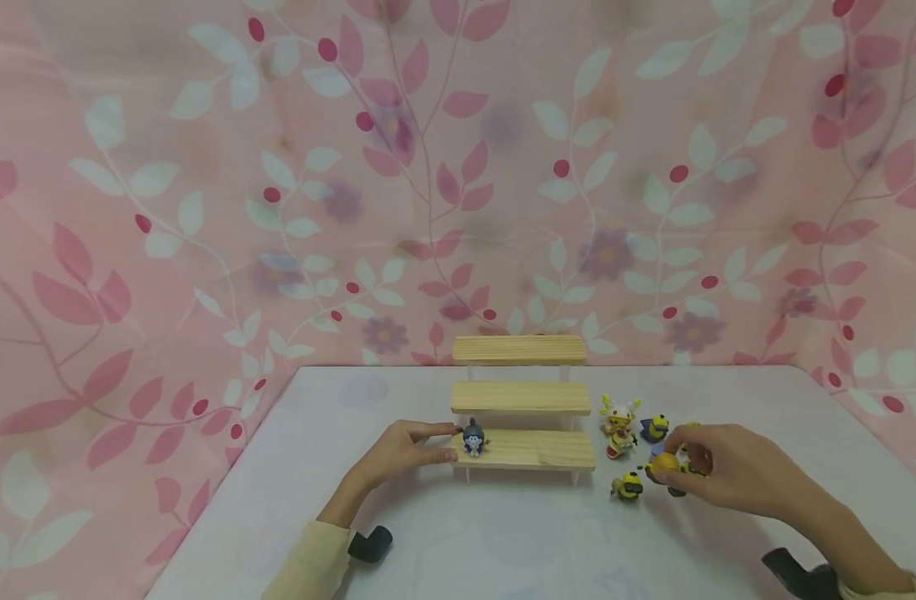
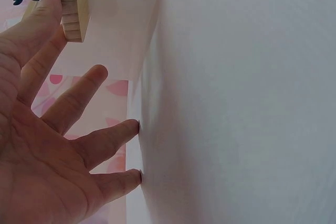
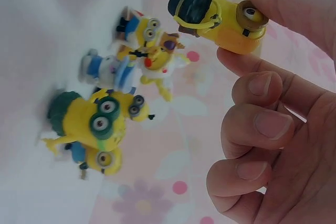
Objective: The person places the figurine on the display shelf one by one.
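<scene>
A three-tier wooden display stand (image 1: 536, 450) stands on the table. My left hand (image 1: 399, 454) holds its lowest board at the left end between thumb and index finger; the other fingers are spread. On that board near the hand sits a small blue-and-white figurine with a dark top (image 1: 473, 439). My right hand (image 1: 735, 468) pinches a yellow one-eyed minion figurine (image 3: 218, 19) by its head, thumb on one side and index finger on the other. Its dark lower part hangs free. Several more toy figurines (image 3: 89, 121) stand beyond and below that hand, partly hidden in the head view.
A lone yellow minion figurine (image 1: 627, 486) stands in front of the group, right of the stand. Behind it are a white-and-yellow horned figurine (image 1: 620, 408) and a blue-and-yellow figurine (image 1: 655, 428). A pink floral curtain (image 1: 427, 167) hangs behind the white-covered table (image 1: 503, 533).
</scene>
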The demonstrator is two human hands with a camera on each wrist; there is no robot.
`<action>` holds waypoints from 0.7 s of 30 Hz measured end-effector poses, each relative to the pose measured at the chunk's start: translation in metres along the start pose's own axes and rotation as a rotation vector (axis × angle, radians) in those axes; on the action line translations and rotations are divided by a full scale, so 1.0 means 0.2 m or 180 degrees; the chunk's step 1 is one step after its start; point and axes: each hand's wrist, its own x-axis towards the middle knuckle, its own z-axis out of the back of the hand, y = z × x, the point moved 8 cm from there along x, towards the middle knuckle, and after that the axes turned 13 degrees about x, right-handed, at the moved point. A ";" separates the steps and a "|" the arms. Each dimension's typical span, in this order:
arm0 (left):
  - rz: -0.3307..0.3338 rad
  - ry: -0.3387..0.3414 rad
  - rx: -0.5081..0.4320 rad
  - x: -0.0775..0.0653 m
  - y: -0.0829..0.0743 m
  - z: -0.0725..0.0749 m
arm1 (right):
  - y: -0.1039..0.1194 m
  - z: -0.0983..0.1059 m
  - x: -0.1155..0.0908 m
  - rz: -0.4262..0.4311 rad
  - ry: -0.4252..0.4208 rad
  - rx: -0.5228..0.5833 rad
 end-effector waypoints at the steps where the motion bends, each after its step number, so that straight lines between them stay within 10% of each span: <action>1: 0.0003 -0.0002 0.0008 0.00 0.00 0.00 | 0.01 0.01 0.00 0.0036 -0.0024 -0.0007; 21: -0.0050 -0.0011 0.0011 0.00 0.00 0.00 | 0.20 -0.02 0.14 0.0464 0.0012 0.0112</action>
